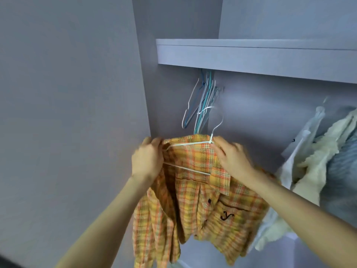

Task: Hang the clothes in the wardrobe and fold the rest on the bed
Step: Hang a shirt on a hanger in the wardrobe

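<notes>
An orange and yellow plaid shirt [195, 206] with a dark embroidered mark on its pocket hangs from a white wire hanger [185, 146] in front of the open wardrobe. My left hand [147, 159] pinches the shirt's shoulder and the hanger's left end. My right hand [229, 157] grips the collar and the hanger just below its hook, which points up freely below the rail. The rail itself is hidden behind the wardrobe's shelf edge [251, 55].
Several empty white and blue hangers [202, 105] hang bunched at the rail's left end, just above the shirt. At the right hang a white garment [301, 149], a cream lace piece [318, 159] and a blue-grey one [342, 171]. The wardrobe's side panel [77, 113] stands at the left.
</notes>
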{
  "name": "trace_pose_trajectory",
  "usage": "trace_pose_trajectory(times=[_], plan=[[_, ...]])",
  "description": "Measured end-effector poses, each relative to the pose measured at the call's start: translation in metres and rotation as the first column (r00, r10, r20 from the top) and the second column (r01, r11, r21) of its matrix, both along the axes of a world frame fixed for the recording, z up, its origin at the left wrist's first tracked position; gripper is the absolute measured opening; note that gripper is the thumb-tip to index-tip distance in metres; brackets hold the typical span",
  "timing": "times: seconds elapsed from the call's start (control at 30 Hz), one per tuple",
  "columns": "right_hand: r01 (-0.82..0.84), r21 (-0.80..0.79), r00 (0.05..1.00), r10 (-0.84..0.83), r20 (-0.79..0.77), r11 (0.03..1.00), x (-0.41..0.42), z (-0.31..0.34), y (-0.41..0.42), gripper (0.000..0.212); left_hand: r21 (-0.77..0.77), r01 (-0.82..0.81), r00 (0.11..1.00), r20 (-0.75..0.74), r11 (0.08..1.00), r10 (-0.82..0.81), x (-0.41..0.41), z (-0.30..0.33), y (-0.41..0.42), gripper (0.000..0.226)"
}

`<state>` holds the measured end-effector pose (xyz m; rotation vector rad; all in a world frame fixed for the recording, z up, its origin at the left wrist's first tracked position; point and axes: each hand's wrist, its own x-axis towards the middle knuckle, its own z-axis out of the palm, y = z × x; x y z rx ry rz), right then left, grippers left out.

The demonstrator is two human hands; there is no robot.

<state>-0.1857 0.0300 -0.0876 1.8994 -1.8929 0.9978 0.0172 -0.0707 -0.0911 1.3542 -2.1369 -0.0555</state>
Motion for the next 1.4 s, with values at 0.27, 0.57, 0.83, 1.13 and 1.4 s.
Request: trace_pose_trajectory(times=[0.27,0.57,0.83,1.13,1.4], plan=[[0.152,-0.007,0.984,-0.152,-0.092,0.988,0.0,-0.004,0.006,0.023,0.245,0.418,0.907,-0.155,0.875,-0.39,-0.01,0.031,0.02,0.019],[0.018,-0.028,0.981,-0.013,0.194,0.999,-0.015,-0.003,0.025,0.027,0.094,0.552,0.817,0.14,0.828,-0.56,-0.034,0.01,0.007,0.04],[-0.067,0.602,0.92,-0.184,0.346,0.796,-0.06,-0.012,0.078,0.01,0.22,0.622,0.766,-0.369,0.751,-0.526,-0.06,-0.027,-0.003,0.026],[-0.049,0.797,0.934,-0.256,0.251,0.602,-0.054,-0.02,0.11,0.032,0.463,0.466,0.864,-0.057,0.754,-0.5,-0.112,-0.053,-0.009,0.025],[0.099,0.653,0.814,-0.439,0.381,0.751,-0.042,-0.015,0.07,0.032,-0.129,0.356,0.917,-0.144,0.925,-0.373,-0.128,-0.025,-0.021,0.017]])
